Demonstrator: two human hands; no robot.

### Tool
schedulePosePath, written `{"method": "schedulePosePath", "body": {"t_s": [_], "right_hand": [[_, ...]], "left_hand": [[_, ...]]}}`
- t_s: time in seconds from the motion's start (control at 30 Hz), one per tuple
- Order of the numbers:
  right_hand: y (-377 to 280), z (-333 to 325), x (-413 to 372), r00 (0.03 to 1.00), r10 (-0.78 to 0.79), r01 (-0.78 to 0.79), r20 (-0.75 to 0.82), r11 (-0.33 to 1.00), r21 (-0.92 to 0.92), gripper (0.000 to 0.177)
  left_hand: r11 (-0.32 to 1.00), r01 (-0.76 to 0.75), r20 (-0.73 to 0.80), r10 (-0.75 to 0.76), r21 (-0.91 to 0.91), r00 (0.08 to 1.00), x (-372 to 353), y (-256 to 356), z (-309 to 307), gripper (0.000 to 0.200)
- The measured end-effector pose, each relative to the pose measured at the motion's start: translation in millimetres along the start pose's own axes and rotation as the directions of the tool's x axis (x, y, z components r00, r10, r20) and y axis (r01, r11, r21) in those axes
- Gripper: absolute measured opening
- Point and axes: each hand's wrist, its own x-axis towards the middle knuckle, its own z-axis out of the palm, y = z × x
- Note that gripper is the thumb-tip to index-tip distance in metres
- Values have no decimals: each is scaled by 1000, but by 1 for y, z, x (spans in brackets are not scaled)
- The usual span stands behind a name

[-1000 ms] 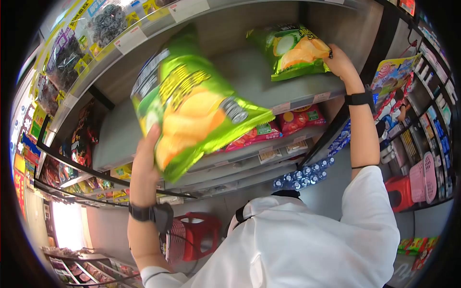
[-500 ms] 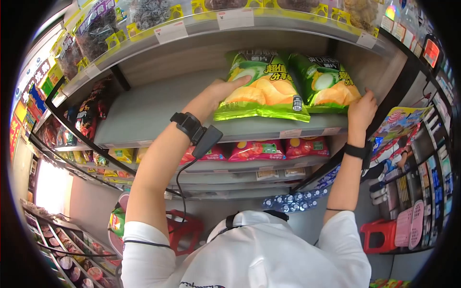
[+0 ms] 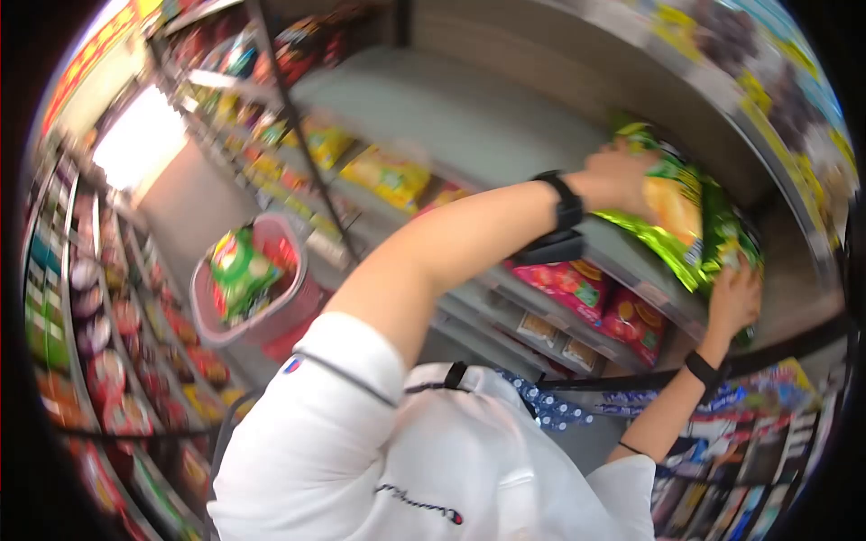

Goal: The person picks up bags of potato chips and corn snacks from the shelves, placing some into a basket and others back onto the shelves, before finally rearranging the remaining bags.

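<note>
Two green chip bags stand side by side at the right end of the grey shelf (image 3: 469, 117). My left hand (image 3: 624, 178) lies on the left side of the nearer chip bag (image 3: 672, 203), its fingers blurred by motion. On the front of the farther chip bag (image 3: 719, 225) rests my right hand (image 3: 735, 293), with its fingers apart. Part of the farther bag is hidden behind the nearer one and my right hand.
Red bags (image 3: 577, 288) and yellow bags (image 3: 388, 176) sit on the shelf below. A pink basket (image 3: 299, 298) holding a green bag (image 3: 239, 270) stands at the left. Dark shelf posts and an upper shelf edge (image 3: 767, 135) frame the bay.
The view has turned to the left and tilted, bringing the pink basket into fuller view. My right hand has moved from the shelf's right edge onto the front of the farther bag.
</note>
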Motion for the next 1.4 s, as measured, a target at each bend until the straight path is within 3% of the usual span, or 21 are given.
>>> {"method": "schedulePosePath", "body": {"t_s": [0.13,0.17,0.23,0.3,0.37,0.43,0.5,0.57,0.6,0.63,0.67,0.77,0.83,0.9,0.93,1.0,1.03,1.13,1.2,1.3,1.4], "right_hand": [[0,3,11,999,1,1,54,999,-37,37],[-2,-7,12,1000,29,-27,-8,991,131,36],[-10,-24,1,918,-73,231,-391,898,375,34],[-33,-61,-18,841,-45,387,-540,747,540,32],[-51,-83,-44,809,-25,435,-588,698,569,32],[-69,-102,-71,768,2,501,-641,622,601,30],[-82,-108,-102,779,33,510,-626,547,664,28],[-98,-116,-135,817,29,472,-576,539,697,27],[-110,-116,-150,833,73,439,-548,515,736,29],[-123,-116,-163,842,67,433,-536,508,744,29],[-138,-115,-175,883,106,376,-457,423,825,31],[-196,-136,-194,959,80,247,-271,229,942,34],[-231,-148,-200,960,20,269,-278,191,944,35],[-268,-167,-204,958,-54,287,-283,136,948,35],[-288,-180,-205,968,-96,237,-231,52,970,36],[-324,-200,-213,969,-186,155,-160,-39,987,37],[-338,-206,-216,961,-237,134,-141,-46,990,38],[-376,-229,-224,943,-315,93,-111,-70,993,38],[-390,-238,-227,916,-399,37,-52,-45,998,40],[-402,-252,-229,891,-453,-26,20,-7,1000,41],[-402,-251,-235,889,-457,-28,27,5,1000,40]], "left_hand": [[996,-45,-92,51,72,994,0,6,3,103],[981,-82,-197,117,178,973,-5,7,6,101],[959,-196,-340,257,204,905,-26,17,2,90],[935,-354,-222,346,1,912,-75,27,-31,76],[713,-575,-274,505,-402,818,-132,13,-50,59],[465,-407,-46,613,-786,789,-187,-22,-73,49],[447,43,253,422,-894,870,-245,-81,-86,46],[487,366,386,-62,-793,920,-314,-157,-92,49],[480,533,392,-367,-697,844,-348,-197,-92,50],[589,604,122,-654,-537,747,-387,-229,-90,46],[470,725,-63,-857,-504,511,-435,-282,-72,52],[160,920,-350,-936,-357,27,-561,-372,-81,62],[154,904,-388,-921,-399,-15,-610,-418,-89,63],[-53,945,-433,-880,-322,-197,-624,-410,-113,58],[-49,951,-423,-888,-305,-181,-634,-412,-116,58],[10,775,-60,-998,-632,-36,-642,-420,-127,56],[-145,687,116,-989,-712,-88,-640,-422,-130,58],[-139,569,147,-989,-811,-32,-654,-447,-111,62],[9,502,85,-983,-865,164,-657,-443,-109,54],[22,508,101,-972,-861,213,-682,-470,-93,49],[-91,523,173,-979,-848,110,-674,-463,-102,48]]}}
